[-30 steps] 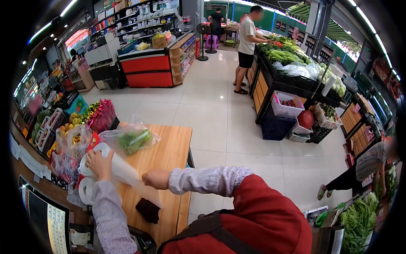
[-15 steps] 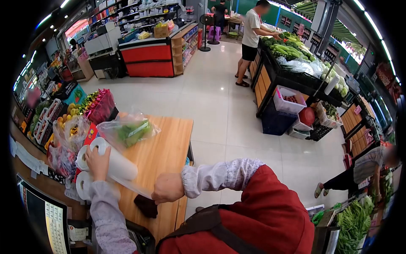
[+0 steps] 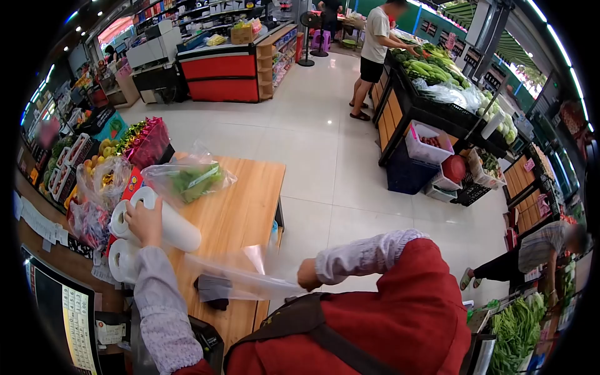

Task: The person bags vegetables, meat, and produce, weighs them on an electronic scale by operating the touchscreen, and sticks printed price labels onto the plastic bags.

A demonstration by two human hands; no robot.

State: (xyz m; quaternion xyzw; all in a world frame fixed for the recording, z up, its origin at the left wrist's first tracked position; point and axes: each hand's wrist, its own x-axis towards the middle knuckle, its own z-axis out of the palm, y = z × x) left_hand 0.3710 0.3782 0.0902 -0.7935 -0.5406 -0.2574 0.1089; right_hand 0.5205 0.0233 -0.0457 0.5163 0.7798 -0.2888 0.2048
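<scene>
My left hand (image 3: 145, 220) grips the upper end of a roll of clear plastic bags (image 3: 178, 229), its fingers curled over the core. Two more rolls lie beside it, one lower roll (image 3: 123, 259) nearer the counter edge. A clear plastic bag (image 3: 250, 281) stretches from near that gripped roll to my right hand (image 3: 308, 275), which is closed on its far end. Whether the bag is still joined to the roll, I cannot tell. Under the film, a dark item (image 3: 215, 290) rests on the wooden table (image 3: 250, 187). A bag of green vegetables (image 3: 194, 178) lies at the table's far side.
A screen with a keypad (image 3: 62, 312) stands at lower left. Fruit and wrapped goods (image 3: 106, 175) sit left of the table. Across the aisle is a vegetable stand (image 3: 406, 119) with a person (image 3: 375, 56) beside it. Another person (image 3: 531, 256) bends at right.
My right hand has moved right, away from the roll, drawing out a longer stretch of plastic bag over the dark item. My left hand has stayed on the roll.
</scene>
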